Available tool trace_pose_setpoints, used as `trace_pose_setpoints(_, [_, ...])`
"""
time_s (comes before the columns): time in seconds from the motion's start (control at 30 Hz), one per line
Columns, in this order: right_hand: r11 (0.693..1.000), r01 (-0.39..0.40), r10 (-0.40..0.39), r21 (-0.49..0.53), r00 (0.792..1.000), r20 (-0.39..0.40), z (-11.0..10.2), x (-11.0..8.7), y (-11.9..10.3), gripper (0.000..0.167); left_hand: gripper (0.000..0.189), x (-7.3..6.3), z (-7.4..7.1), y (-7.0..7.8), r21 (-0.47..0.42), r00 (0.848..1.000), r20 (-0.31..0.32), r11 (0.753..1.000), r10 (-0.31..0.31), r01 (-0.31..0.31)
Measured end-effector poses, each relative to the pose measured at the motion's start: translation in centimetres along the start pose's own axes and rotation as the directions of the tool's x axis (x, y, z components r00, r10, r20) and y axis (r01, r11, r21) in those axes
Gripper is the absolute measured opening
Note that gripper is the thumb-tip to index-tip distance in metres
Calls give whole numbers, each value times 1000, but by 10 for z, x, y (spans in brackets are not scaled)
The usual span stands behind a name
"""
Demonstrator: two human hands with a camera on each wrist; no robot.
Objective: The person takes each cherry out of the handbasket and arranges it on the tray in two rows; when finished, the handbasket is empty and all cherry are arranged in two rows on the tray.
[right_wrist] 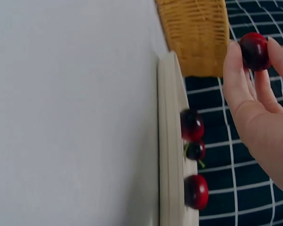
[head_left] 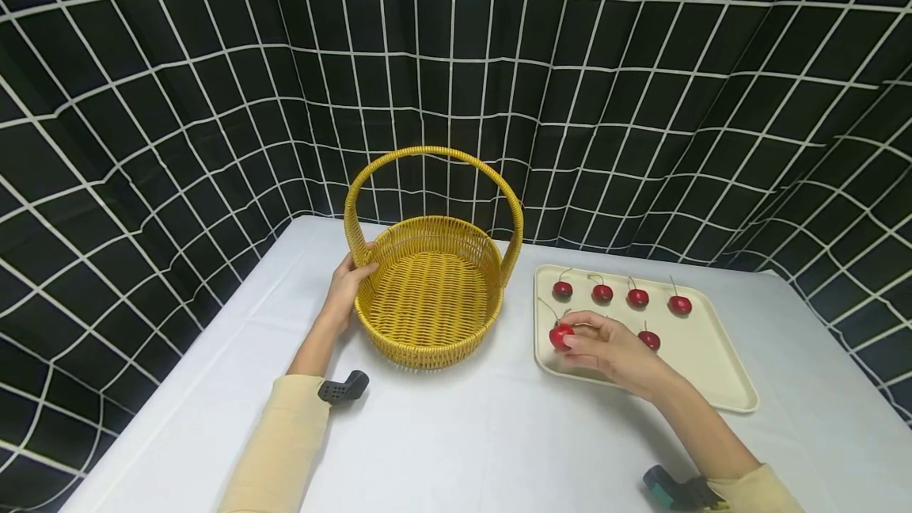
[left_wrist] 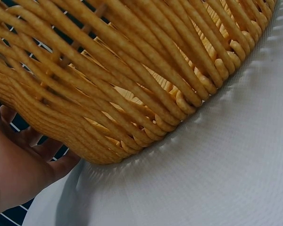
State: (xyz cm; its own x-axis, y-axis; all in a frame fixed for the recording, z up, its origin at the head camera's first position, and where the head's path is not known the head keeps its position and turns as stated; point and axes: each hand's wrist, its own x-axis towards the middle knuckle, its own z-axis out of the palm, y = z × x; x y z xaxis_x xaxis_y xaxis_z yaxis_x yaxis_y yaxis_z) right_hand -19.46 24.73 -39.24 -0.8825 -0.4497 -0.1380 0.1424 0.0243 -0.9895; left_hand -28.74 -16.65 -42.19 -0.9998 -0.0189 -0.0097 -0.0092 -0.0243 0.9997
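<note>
A yellow wicker basket [head_left: 435, 355] with a tall arched handle stands upright on the table. My left hand [head_left: 347, 285] grips its left rim beside the foot of the handle, thumb over the edge. Up close, the left wrist view shows the woven side [left_wrist: 113, 70] and the left hand [left_wrist: 23, 165] against it. Between thumb and fingers, my right hand [head_left: 606, 351] pinches a red cherry [head_left: 561, 336] with a stem, held above the left part of a cream tray [head_left: 701, 370]. In the right wrist view this cherry [right_wrist: 254, 51] sits at the fingertips.
On the tray lie several more cherries, four along the back, such as the rightmost cherry [head_left: 680, 305], and another cherry [head_left: 648, 339] near the middle. White cloth [head_left: 442, 442] covers the table. A black curtain with white grid lines [head_left: 456, 85] hangs behind and at the sides.
</note>
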Motion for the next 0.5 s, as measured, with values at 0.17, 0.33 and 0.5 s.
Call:
trace_pose_setpoints(0.17, [997,52,-50,56,998,-23,-17,-11,1,20,51,-1,1,1,1,1000,-4,1000,2,-2])
trace_pose_setpoints(0.33, [994,80,-76,74,995,-58,-35,-23,2,23,51,0,0,0,-5,1000,-3,1000,-1,1])
trace_pose_setpoints(0.5, [997,40,-29,62,987,-159,-55,-36,6,22,50,1,-1,-1,-5,1000,3,1000,0,0])
